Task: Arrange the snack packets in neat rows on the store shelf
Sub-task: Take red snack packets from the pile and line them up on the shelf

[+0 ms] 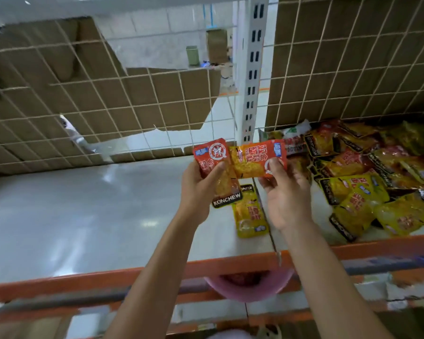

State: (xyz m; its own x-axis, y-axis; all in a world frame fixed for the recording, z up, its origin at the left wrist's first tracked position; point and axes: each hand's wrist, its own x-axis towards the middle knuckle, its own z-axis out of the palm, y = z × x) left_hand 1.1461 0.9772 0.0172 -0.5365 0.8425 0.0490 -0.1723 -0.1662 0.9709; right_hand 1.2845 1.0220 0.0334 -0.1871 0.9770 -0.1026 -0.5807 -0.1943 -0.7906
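White shelf (83, 204), orange front edge. Heap of yellow and red snack packets (377, 172) lies at the shelf's right end. Above the shelf's mid-front, left hand (196, 189) clamps one red packet (211, 155) between thumb and fingers. Right hand (289, 196) pinches a second red packet (255, 159); packet edges meet. Single yellow packet (251, 214) lies flat on the shelf beneath them.

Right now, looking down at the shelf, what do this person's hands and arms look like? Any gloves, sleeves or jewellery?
Both are bare. The left hand and right hand wear no gloves, and no ring shows. The left forearm and right forearm carry no sleeve, watch or band down to the picture's edge.
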